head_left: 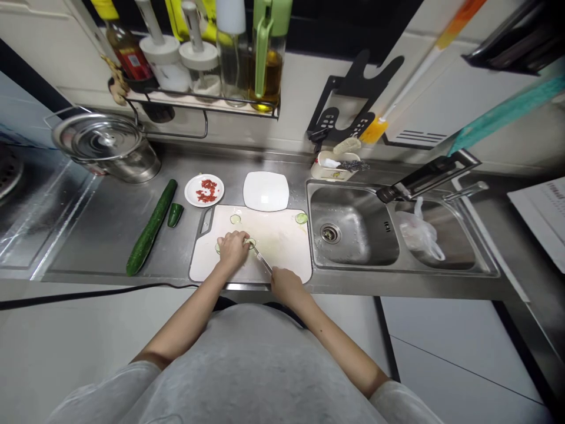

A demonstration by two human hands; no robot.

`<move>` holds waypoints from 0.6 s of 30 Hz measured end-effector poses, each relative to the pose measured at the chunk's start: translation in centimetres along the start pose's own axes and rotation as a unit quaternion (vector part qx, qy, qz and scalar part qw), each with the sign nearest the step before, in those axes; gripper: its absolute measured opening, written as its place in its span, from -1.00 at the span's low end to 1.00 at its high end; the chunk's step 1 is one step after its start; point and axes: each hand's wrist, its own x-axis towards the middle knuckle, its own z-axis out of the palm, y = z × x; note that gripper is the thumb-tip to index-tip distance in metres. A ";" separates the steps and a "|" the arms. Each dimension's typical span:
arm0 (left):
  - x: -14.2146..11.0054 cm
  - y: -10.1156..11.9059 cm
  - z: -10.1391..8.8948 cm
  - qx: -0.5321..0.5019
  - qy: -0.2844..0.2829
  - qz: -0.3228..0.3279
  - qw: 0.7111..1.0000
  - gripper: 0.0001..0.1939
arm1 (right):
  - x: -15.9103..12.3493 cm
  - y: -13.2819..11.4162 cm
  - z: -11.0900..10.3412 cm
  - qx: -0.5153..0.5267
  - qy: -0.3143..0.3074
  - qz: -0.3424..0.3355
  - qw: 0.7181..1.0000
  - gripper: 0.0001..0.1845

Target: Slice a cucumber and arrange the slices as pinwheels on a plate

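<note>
On the white cutting board, my right hand grips a knife by its handle, the blade slanting up and left. Its tip meets a thin cucumber slice that my left hand pinches with curled fingers. Part of another pale green slice shows at the left edge of that hand. One more round slice lies near the board's top edge. A cucumber end piece rests at its upper right corner.
Left of the board lie a long cucumber and a short cucumber chunk. Behind are a plate of chopped red bits and a white square dish. A lidded steel pot stands left; the sink is right.
</note>
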 end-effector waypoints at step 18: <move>-0.6 0.3 -0.1 0.006 0.021 0.003 1.000 -0.78 | 0.8 -0.2 0.3 0.001 0.012 -0.003 1.000 -0.66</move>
